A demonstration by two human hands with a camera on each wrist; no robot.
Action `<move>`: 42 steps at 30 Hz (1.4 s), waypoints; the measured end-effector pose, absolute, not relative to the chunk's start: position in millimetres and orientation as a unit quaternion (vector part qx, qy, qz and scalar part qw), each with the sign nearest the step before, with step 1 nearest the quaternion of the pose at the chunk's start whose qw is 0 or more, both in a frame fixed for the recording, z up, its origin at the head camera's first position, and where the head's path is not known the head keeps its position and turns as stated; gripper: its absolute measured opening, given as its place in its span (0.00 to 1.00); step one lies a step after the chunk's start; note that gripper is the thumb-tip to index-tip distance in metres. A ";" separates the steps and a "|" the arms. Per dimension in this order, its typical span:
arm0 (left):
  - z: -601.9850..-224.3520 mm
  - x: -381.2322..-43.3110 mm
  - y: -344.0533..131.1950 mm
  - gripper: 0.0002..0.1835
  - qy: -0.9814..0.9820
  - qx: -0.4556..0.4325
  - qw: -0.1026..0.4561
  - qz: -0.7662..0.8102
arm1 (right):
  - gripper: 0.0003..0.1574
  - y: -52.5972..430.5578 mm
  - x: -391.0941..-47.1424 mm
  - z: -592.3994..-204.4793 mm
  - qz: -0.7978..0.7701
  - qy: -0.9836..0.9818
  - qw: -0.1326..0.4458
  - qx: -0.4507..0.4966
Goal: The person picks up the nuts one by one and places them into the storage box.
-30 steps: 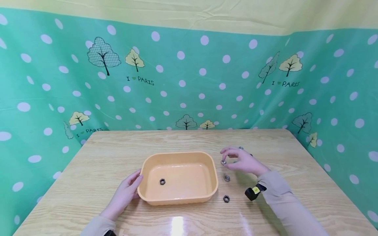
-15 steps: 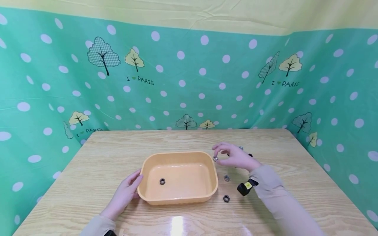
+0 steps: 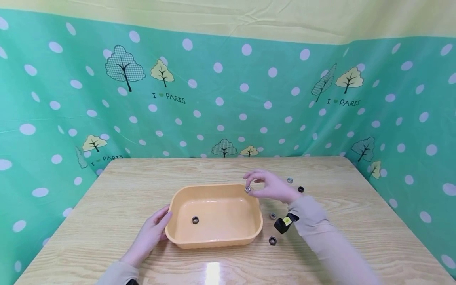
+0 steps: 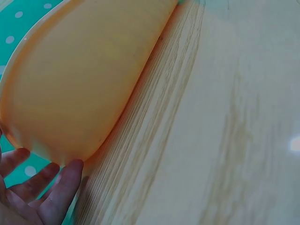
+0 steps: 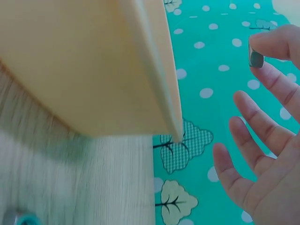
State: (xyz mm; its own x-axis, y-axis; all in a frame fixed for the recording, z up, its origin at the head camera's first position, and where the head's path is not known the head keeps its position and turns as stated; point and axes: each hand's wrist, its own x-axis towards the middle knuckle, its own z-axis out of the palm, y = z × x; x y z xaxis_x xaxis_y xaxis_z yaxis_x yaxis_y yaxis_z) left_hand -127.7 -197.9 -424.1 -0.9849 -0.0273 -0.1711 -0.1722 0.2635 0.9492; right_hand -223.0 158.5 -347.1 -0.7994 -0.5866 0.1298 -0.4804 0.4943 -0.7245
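My right hand (image 3: 268, 186) pinches a silver nut (image 3: 247, 190) between thumb and index finger, over the far right corner of a peach-coloured plastic basin (image 3: 213, 242). In the right wrist view the nut (image 5: 256, 59) sits at the fingertips, above the basin rim, with the other fingers spread. A dark nut (image 3: 195, 220) lies on the basin floor, left of the middle. At the basin's left end my left hand (image 3: 149, 235) touches the outer wall; the left wrist view shows its fairly straight fingers (image 4: 63, 187) against that wall.
Right of the basin lie a silver nut (image 3: 272, 216) and a dark nut (image 3: 272, 240). Farther back are another silver nut (image 3: 290, 180) and a dark nut (image 3: 301, 189). A green dotted curtain (image 3: 221, 99) borders the wooden table (image 3: 171, 170) at the back and sides.
My right hand has moved left with the silver nut, from the table right of the basin to over its far right corner. The left hand and basin have stayed put.
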 end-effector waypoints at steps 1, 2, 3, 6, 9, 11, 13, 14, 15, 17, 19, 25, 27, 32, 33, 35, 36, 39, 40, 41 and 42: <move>-424.3 -127.8 -198.0 0.31 0.794 -0.062 0.061 0.602 | 0.09 156.1 -223.7 -347.3 -0.397 0.861 0.066 -0.311; -424.6 -128.1 -198.0 0.31 0.794 -0.063 0.062 0.601 | 0.09 153.6 -224.6 -347.6 -0.398 0.860 0.066 -0.314; -424.7 -128.2 -198.1 0.31 0.795 -0.063 0.062 0.601 | 0.08 151.0 -225.0 -347.3 -0.399 0.858 0.065 -0.317; -424.1 -127.4 -197.6 0.31 0.796 -0.064 0.059 0.600 | 0.07 143.5 -227.3 -348.6 -0.403 0.853 0.065 -0.326; -423.6 -126.5 -196.8 0.31 0.794 -0.064 0.057 0.602 | 0.07 137.8 -228.5 -349.1 -0.412 0.844 0.070 -0.337; -423.3 -126.1 -196.3 0.30 0.791 -0.067 0.058 0.605 | 0.07 135.0 -229.4 -350.2 -0.417 0.838 0.073 -0.343; -423.4 -126.0 -196.0 0.30 0.789 -0.067 0.058 0.607 | 0.07 132.7 -229.5 -350.5 -0.421 0.834 0.076 -0.347; -423.4 -125.8 -196.0 0.30 0.788 -0.068 0.058 0.609 | 0.07 131.6 -229.6 -350.7 -0.423 0.833 0.079 -0.347; -423.6 -125.8 -196.1 0.30 0.788 -0.068 0.059 0.609 | 0.07 130.8 -229.6 -350.8 -0.424 0.833 0.081 -0.347; -424.4 -126.2 -196.6 0.30 0.790 -0.065 0.058 0.607 | 0.07 129.5 -229.5 -350.9 -0.424 0.833 0.083 -0.345; -425.1 -126.8 -197.0 0.31 0.792 -0.065 0.058 0.604 | 0.07 128.8 -229.5 -350.7 -0.424 0.835 0.086 -0.340; -425.7 -127.2 -197.5 0.31 0.791 -0.066 0.058 0.605 | 0.07 127.7 -229.3 -347.9 -0.418 0.841 0.085 -0.333; -425.7 -127.5 -197.4 0.31 0.793 -0.064 0.059 0.603 | 0.07 127.7 -229.3 -345.6 -0.415 0.841 0.081 -0.338; -423.9 -127.9 -197.6 0.30 0.789 -0.066 0.059 0.608 | 0.07 124.8 -228.2 -335.3 -0.419 0.833 0.076 -0.355; -423.3 -128.0 -197.5 0.30 0.787 -0.066 0.060 0.610 | 0.07 123.6 -227.9 -333.0 -0.419 0.832 0.075 -0.357; -422.2 -127.8 -197.4 0.29 0.784 -0.067 0.059 0.614 | 0.06 120.9 -227.9 -329.9 -0.417 0.831 0.074 -0.361; -421.9 -127.7 -197.2 0.29 0.783 -0.068 0.059 0.615 | 0.06 119.4 -228.2 -329.0 -0.415 0.831 0.074 -0.363; -421.4 -126.8 -197.0 0.29 0.781 -0.065 0.058 0.618 | 0.06 114.9 -228.8 -327.5 -0.412 0.829 0.079 -0.368; -421.3 -126.4 -197.0 0.29 0.782 -0.065 0.058 0.618 | 0.06 113.5 -228.9 -327.2 -0.412 0.829 0.081 -0.369; -421.3 -126.0 -197.0 0.29 0.781 -0.065 0.059 0.618 | 0.06 112.0 -229.0 -326.9 -0.413 0.828 0.083 -0.370; -421.2 -125.9 -196.9 0.29 0.780 -0.066 0.060 0.619 | 0.07 110.3 -228.9 -326.6 -0.415 0.827 0.086 -0.369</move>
